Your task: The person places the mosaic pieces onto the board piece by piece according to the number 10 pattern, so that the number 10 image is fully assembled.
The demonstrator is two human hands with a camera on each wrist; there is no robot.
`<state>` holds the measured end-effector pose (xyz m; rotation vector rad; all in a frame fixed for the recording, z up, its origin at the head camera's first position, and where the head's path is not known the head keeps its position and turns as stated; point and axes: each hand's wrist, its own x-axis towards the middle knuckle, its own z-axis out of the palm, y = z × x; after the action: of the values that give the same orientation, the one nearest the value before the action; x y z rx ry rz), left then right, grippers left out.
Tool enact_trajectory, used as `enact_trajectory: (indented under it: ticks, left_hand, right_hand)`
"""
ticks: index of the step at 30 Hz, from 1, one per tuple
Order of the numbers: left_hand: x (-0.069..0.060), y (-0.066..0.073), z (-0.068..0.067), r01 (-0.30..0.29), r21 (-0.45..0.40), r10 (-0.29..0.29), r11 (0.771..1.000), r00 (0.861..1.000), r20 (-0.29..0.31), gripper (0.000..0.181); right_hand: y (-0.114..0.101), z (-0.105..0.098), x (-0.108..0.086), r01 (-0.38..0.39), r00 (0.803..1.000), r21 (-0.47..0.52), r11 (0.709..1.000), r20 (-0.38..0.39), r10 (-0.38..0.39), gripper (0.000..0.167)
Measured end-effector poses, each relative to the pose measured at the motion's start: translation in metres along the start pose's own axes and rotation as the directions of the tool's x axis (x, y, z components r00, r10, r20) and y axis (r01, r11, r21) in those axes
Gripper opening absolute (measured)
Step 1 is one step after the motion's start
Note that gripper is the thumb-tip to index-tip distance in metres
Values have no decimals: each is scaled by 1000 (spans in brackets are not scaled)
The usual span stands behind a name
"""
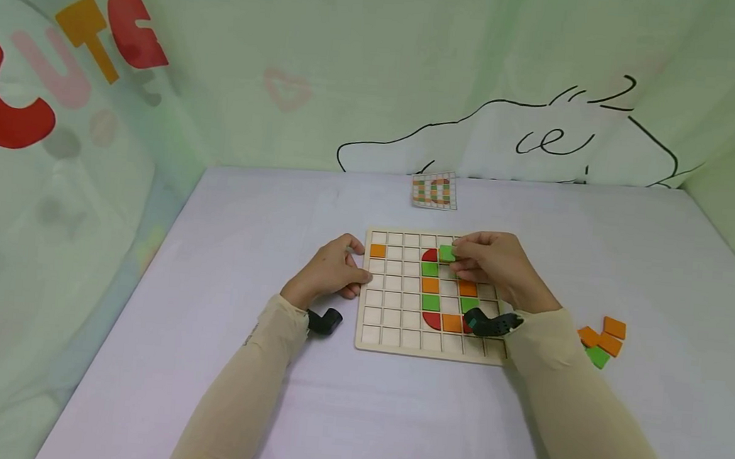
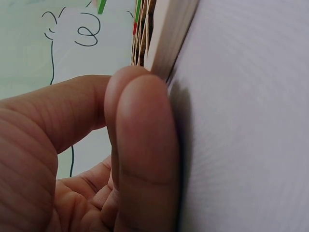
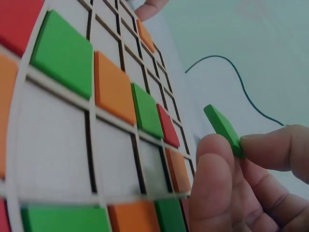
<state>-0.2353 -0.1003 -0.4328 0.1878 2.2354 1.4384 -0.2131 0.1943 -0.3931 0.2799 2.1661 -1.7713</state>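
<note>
A square wooden grid board [image 1: 387, 350] lies on the table, with red, orange and green tiles in some cells. My right hand [image 1: 490, 259] pinches a green square tile [image 3: 223, 129] between thumb and fingers, tilted and raised above the board's far side. Close by are a red tile [image 1: 430, 254] with a rounded corner and, below it, another green tile [image 1: 429, 269]. My left hand [image 1: 333, 270] touches the board's left edge with thumb and forefinger tips, fingers loosely bent. Near that edge sits a lone orange tile [image 1: 378, 250]. My right hand and wrist camera hide some right-hand cells.
Loose orange tiles [image 1: 614, 327] and a green one [image 1: 598, 356] lie in a small pile right of the board. Behind the board, a printed card [image 1: 434, 190] shows a coloured grid pattern. A drawn-on curtain [image 1: 379, 67] hangs at the table's far edge.
</note>
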Motion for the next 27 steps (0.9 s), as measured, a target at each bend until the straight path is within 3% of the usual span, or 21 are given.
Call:
enact_trajectory:
  ticks: [19,27]
  left_hand:
    - [0,0,-1,7,-1,-7,1000,1000,5,49]
    - [1,0,-1,13,3,-13,1000,1000,7,48]
  right_hand:
    - [-19,49,26,1,997,-54,999,72,3,31]
    - [-24,60,35,-30,997,-73,997,62,35,29]
